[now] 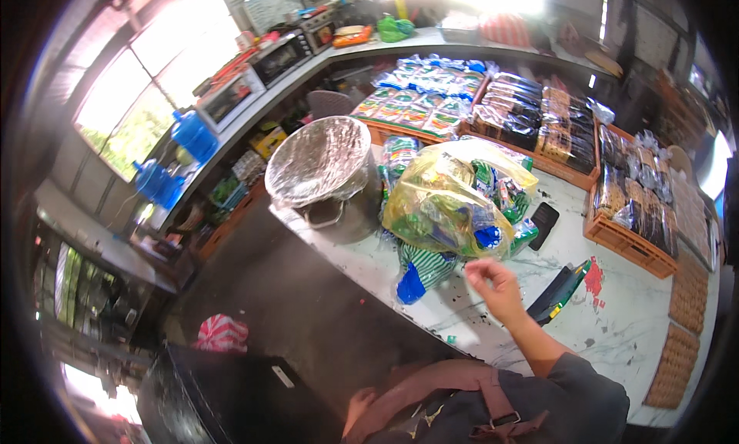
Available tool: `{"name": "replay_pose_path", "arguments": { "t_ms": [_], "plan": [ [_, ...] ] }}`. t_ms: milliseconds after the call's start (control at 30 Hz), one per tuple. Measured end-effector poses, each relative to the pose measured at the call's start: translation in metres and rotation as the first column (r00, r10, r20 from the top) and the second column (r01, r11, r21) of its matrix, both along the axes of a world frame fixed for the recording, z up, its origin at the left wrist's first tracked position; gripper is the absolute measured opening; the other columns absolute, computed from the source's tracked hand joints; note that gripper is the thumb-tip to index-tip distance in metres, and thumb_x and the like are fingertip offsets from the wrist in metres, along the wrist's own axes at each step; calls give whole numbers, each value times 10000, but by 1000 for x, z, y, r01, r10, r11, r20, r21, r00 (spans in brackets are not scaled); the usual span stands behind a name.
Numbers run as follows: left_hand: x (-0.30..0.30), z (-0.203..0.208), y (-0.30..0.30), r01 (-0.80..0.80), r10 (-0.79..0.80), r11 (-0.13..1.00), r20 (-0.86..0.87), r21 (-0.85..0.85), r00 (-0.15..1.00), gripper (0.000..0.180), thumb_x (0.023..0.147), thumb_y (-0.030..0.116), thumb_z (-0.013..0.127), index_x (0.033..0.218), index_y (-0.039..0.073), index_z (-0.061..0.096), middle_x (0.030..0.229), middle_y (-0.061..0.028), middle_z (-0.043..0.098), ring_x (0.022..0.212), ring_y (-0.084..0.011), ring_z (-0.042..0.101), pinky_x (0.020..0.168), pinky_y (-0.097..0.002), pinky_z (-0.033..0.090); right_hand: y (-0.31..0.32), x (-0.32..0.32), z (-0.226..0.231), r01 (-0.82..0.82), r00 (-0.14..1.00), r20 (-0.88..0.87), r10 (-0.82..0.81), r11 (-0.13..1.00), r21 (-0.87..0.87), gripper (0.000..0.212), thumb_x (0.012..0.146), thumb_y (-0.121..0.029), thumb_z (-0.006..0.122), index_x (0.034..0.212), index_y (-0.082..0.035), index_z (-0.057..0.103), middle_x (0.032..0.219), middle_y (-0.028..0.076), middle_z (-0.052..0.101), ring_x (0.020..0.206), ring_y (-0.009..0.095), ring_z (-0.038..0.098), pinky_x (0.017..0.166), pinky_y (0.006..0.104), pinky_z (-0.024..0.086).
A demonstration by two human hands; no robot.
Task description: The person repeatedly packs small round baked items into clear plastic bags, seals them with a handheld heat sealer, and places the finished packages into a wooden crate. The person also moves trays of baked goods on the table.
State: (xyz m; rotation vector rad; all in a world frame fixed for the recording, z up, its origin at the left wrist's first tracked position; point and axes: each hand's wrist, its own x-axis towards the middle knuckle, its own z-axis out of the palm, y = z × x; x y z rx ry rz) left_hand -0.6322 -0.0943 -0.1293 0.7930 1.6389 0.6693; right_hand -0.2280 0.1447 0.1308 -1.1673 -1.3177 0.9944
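Note:
My right hand (496,288) hovers over the table's near side, just in front of a yellow translucent plastic bag (431,201). Its fingers are loosely bent and apart, and I see nothing held in them. Blue and green-white wrappers show inside the yellow bag. A green-and-white striped package with a blue end (423,271) lies beside the bag, left of my hand. To the right of my wrist lies a dark flat object with a green and yellow edge (560,292). My left hand (359,405) is low beside my apron, its fingers too hidden to read.
A big metal pot with a foil-like cover (327,174) stands at the table's left edge. Orange crates (631,240) of wrapped bread line the far and right sides. A black phone (544,226) lies near the bag. Blue water jugs (194,136) stand on the left counter.

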Motion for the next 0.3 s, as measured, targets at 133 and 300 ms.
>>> {"name": "replay_pose_path", "arguments": {
  "t_ms": [133,300],
  "plan": [
    [-6,49,146,277,-162,893,-321,354,933,261,859,35,595,1112,-19,632,1087,-185,645,1050,-274,617,904,-359,478,41,24,16,472,840,109,-531,816,334,456,784,-99,717,1217,-68,578,1220,72,568,1171,229,523,996,351,388],
    [30,194,355,513,-382,564,-346,647,857,241,855,8,582,1091,12,630,1128,-154,609,1022,-290,590,933,-369,451,25,17,8,721,599,341,-725,673,165,653,752,-194,752,1342,-119,484,1344,86,475,1259,241,459,1041,421,338]
  ]
}}
